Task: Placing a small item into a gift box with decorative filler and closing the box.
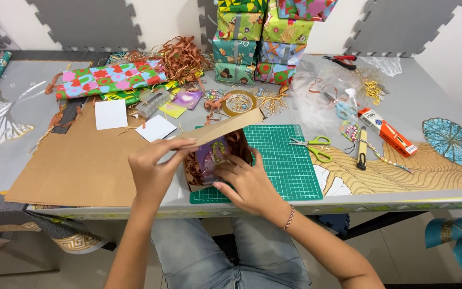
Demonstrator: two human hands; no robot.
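Right hand (247, 184) presses, fingers spread, into the cardboard box (217, 155); left hand (153, 168) pinches its flap (225, 127).

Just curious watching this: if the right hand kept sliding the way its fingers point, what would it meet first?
Probably the purple packet in the brown box. The right hand points up-left into it, fingers already at the packet, with brown paper shreds around it. Depth is unclear.
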